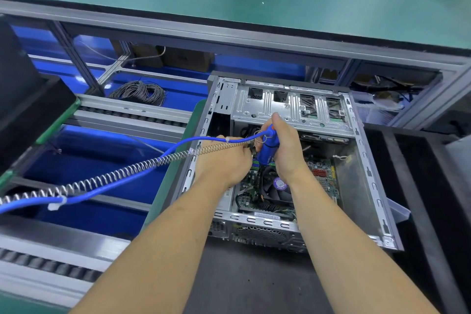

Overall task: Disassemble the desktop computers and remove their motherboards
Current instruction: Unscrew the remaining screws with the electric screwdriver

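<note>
An open desktop computer case (367, 173) lies on its side on a dark mat. Its green motherboard (325, 176) shows inside, with a black CPU fan (279, 192) at the middle. My right hand (285, 150) grips a blue electric screwdriver (267, 148), held upright with its tip down on the board. My left hand (224, 163) reaches inside the case beside the tool's lower end, fingers curled around its tip area; what they hold is hidden. A blue cable with a coiled spring (127, 171) runs left from the screwdriver.
A silver drive cage (293, 107) spans the case's far end. Roller conveyor rails (132, 115) and blue bins lie to the left, with a coil of grey wire (140, 92). A green-topped bench (229, 0) crosses above. Dark mat (254, 283) extends in front.
</note>
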Tool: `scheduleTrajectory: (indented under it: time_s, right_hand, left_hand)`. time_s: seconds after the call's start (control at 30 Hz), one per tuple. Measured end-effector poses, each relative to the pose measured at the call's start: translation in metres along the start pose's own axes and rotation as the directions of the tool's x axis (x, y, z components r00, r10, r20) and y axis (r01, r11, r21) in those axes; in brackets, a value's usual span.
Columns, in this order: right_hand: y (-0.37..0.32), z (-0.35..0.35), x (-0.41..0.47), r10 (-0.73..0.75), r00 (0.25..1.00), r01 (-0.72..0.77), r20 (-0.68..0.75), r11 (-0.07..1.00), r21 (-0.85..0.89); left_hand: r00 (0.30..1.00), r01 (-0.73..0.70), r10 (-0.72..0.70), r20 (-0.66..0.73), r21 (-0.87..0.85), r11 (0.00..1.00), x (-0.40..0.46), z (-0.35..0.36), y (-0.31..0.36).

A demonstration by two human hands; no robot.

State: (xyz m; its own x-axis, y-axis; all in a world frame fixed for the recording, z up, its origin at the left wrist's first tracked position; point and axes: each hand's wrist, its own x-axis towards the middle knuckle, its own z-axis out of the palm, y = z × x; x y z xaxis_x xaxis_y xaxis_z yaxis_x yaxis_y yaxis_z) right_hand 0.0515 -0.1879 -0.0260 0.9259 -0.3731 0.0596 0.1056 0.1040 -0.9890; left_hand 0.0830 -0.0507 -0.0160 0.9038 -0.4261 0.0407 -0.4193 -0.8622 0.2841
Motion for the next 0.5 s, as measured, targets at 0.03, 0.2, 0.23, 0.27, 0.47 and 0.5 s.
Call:
scheduleTrajectory:
  time_s: [0.03,0.2,0.23,0.27,0.47,0.5]
  right_hand:
    - [-0.001,0.0,-0.001,-0.001,1.0,0.001,-0.003,1.0,-0.007]
    - [-0.002,0.003,-0.004,-0.057,0.998,0.059,0.025,0.996,-0.064]
    - [-0.001,0.004,-0.005,-0.065,0.997,0.067,0.038,0.995,-0.069]
    - [-0.002,0.006,-0.005,-0.065,0.997,0.068,0.044,0.995,-0.072]
    - [-0.007,-0.006,-0.003,0.001,0.999,0.003,-0.052,0.997,0.074]
    - [-0.008,-0.008,-0.002,0.011,0.998,-0.004,-0.068,0.994,0.107]
  left_hand:
    - [1.0,0.003,-0.003,0.007,0.0,1.0,0.0,0.0,0.0]
    - [1.0,-0.007,0.006,-0.007,-0.036,0.999,0.002,0.0,0.0]
    - [1.0,-0.024,0.024,0.008,-0.026,0.999,0.003,-0.001,0.001]
    - [0.999,-0.04,0.04,0.026,-0.007,0.999,0.004,-0.002,0.001]
    - [0.998,-0.054,0.055,-0.012,0.049,0.997,0.001,0.003,-0.002]
    - [0.998,-0.06,0.06,0.008,0.046,0.997,0.001,0.003,-0.003]
